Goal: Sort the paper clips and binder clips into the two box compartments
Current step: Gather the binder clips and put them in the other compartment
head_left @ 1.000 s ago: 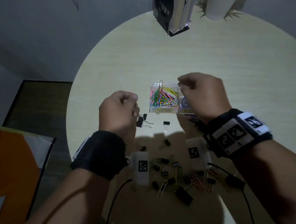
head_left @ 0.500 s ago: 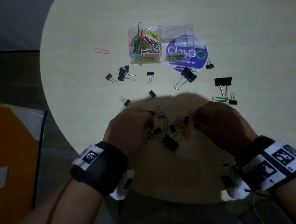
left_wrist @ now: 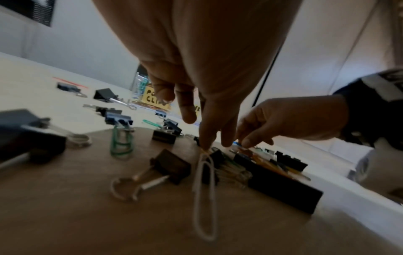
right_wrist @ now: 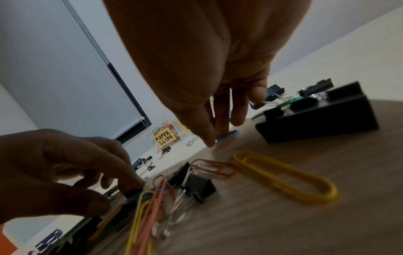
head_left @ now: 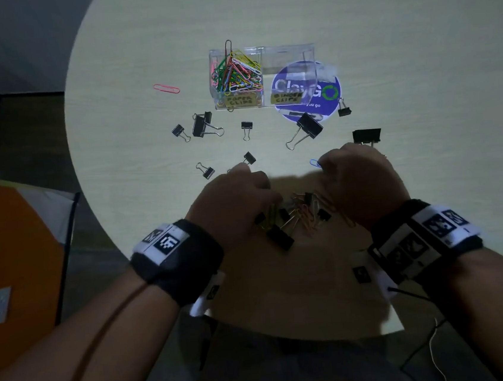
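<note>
A clear two-compartment box (head_left: 286, 50) stands at the table's far middle. Its left half, labelled paper clips (head_left: 236, 74), is full of coloured ones; the right half, labelled binder clips, looks empty. A mixed pile of clips (head_left: 293, 217) lies between my hands near the front edge. My left hand (left_wrist: 207, 146) pinches a white paper clip (left_wrist: 205, 189) that hangs from its fingertips. My right hand (right_wrist: 214, 138) pinches a blue paper clip (right_wrist: 229, 134) against the table, beside a large black binder clip (right_wrist: 316, 117). Several black binder clips (head_left: 307, 128) lie scattered in front of the box.
A red paper clip (head_left: 166, 88) lies alone left of the box. A round blue sticker (head_left: 324, 102) sits under the box's right half. The round table (head_left: 137, 62) ends close to my body. An orange panel (head_left: 11, 246) stands beyond the table on the left.
A second ago both hands were up at the box. They have come back to the pile near the front edge, where the left hand has picked up a white clip and the right a blue one.
</note>
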The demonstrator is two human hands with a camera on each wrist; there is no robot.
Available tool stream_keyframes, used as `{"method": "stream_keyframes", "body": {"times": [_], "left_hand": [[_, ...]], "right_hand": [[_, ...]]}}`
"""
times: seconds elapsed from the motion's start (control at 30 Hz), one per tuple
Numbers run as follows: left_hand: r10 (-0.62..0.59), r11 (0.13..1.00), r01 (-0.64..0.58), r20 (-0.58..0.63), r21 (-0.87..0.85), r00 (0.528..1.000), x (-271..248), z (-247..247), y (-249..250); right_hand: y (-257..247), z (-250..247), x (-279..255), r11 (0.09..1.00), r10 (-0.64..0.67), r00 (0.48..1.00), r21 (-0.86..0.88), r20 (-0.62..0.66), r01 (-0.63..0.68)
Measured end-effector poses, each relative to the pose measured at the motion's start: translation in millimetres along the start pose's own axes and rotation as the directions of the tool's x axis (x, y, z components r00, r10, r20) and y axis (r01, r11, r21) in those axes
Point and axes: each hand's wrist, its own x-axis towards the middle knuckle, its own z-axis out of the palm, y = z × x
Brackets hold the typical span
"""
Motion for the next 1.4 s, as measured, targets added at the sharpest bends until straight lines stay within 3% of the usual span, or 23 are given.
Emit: {"method": "stream_keyframes", "body": {"times": [0.1,0.37,0.5,0.6,0.67,0.73,0.8,0.87,0.93,1.0,1.13,1.23,1.4], "left_hand": [[0.037,0.993,-0.046,0.083,0.109,0.996,8.2,-0.3,-4.1],[0.041,0.956,-0.079,0.138,0.284,0.990,9.9,-0.2,-10.3],[0.066,0.979,-0.085,0.105,0.187,0.992,-2.1,8.9,-18.1],[-0.105,0.992,0.109,0.069,-0.058,0.992,-8.4,-0.6,-22.8],[-0.318,0.899,0.318,0.053,-0.300,0.947,-11.7,-10.8,-30.6],[-0.518,0.787,0.438,-0.081,-0.436,0.851,-15.6,-20.4,-45.8],[-0.635,0.751,0.511,-0.242,-0.418,0.734,-17.0,-30.7,-68.6],[-0.708,0.702,0.585,-0.319,-0.406,0.630,-9.5,-44.3,-94.7],[-0.733,0.681,0.638,-0.352,-0.360,0.583,5.1,-53.6,-123.7],[-0.707,0.704,0.660,-0.349,-0.263,0.615,21.1,-58.8,-152.5],[-0.591,0.800,0.598,-0.220,-0.043,0.776,47.5,-62.1,-193.0],[-0.557,0.828,0.557,-0.199,-0.061,0.806,59.4,-66.2,-204.9],[-0.450,0.888,0.457,-0.118,0.041,0.885,60.9,-66.4,-210.8]], "right_hand": [[2.2,2.5,0.6,0.998,0.047,0.999,0.033,0.011,-0.047],[7.7,-2.8,2.5,0.995,-0.022,0.994,0.103,0.104,0.011],[3.9,-15.0,-8.3,0.986,0.000,0.990,0.167,0.140,-0.024],[4.1,-16.5,-23.4,0.991,-0.006,0.981,0.134,0.194,-0.021],[1.7,-13.7,-28.8,0.997,-0.024,0.971,0.082,0.236,0.005],[0.6,-12.2,-29.0,0.998,-0.005,0.970,0.065,0.244,-0.011],[-1.9,-12.8,-27.8,1.000,0.007,0.969,0.022,0.245,-0.012],[-4.6,-14.8,-25.4,0.999,0.037,0.958,0.008,0.283,-0.041],[-6.6,-17.9,-24.4,0.998,0.056,0.945,0.010,0.321,-0.063],[-8.9,-21.7,-24.6,0.998,0.055,0.942,-0.003,0.332,-0.057],[-9.9,-26.4,-24.9,0.989,0.100,0.957,0.081,0.271,-0.126],[-9.5,-27.1,-21.5,0.998,0.036,0.946,0.038,0.322,-0.051],[-12.2,-27.7,-20.3,0.994,0.037,0.925,0.078,0.377,-0.072]]}}
